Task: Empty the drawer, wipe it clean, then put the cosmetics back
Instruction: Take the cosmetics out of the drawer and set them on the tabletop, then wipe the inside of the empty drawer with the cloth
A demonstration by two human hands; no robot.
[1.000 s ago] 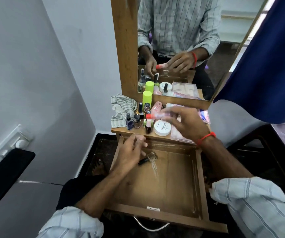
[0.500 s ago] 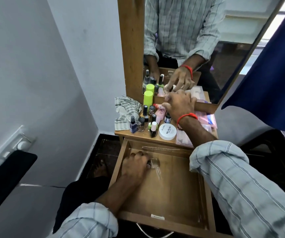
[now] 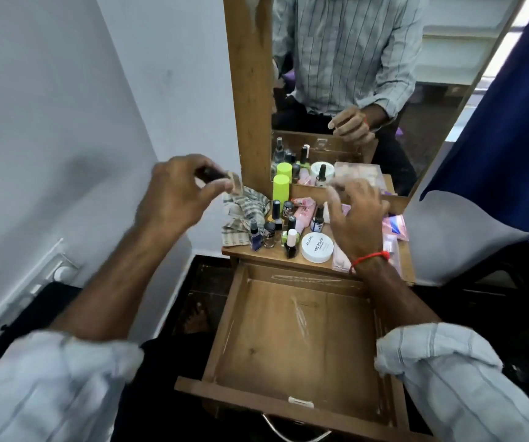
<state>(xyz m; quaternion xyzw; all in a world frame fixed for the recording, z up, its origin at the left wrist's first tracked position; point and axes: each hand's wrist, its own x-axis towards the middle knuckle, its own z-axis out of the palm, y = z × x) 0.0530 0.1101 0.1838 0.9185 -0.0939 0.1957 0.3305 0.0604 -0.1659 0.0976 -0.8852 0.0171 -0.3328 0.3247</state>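
The wooden drawer (image 3: 295,339) stands pulled out and bare. Beyond it, cosmetics crowd the bench (image 3: 247,251). The left hand (image 3: 174,199), fingers clamped on a small glass bottle (image 3: 221,180) (blurred, lying sideways), hovers left of them; right hand (image 3: 357,215) fingers spread, empty.

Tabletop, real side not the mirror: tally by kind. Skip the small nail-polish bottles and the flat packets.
Lime-green cylindrical bottle: 1
White round nail-polish tub: 1
Pink squeeze tube: 1
Striped grey-and-white cloth: 1
Total: 4
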